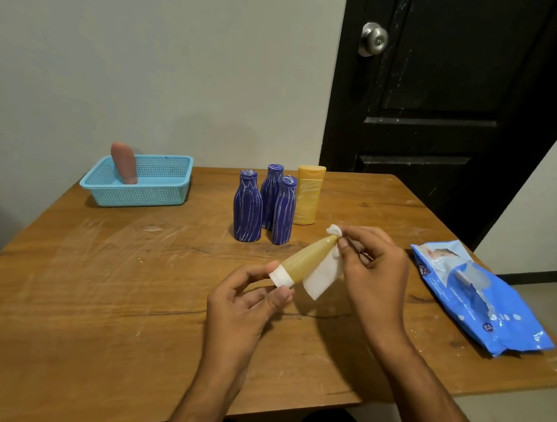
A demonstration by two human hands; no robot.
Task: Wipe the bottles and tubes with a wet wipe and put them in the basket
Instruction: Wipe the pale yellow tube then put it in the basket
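Both hands are up over the near middle of the wooden table (99,297), working one tube between them. The left hand (244,304) pinches the white cap end of the yellow-brown tube (307,257) between thumb and curled fingertips, holding it off the table and tilted, cap low toward the near left, tail rising to the far right. The right hand (370,273) has its fingers curled round a white wet wipe (322,278), pinching it against the tube's narrow crimped tail; a bunched bit of wipe pokes out above the fingers and a loose flap hangs below the tube. The tube itself is translucent, amber, smooth, with no label to read from here. Just beyond the hands stand three blue bottles (248,208) streaked with pale vertical lines, tightly grouped, and a yellow bottle (308,196) upright just to their right, writing too faint to make out. At the far left sits the light blue mesh basket (159,199), with a pink tube (124,163) standing in it, leaning at the far left corner. On the right edge of the table lies the blue wipes pack (482,297), flat, its printing too small and blurred to read.
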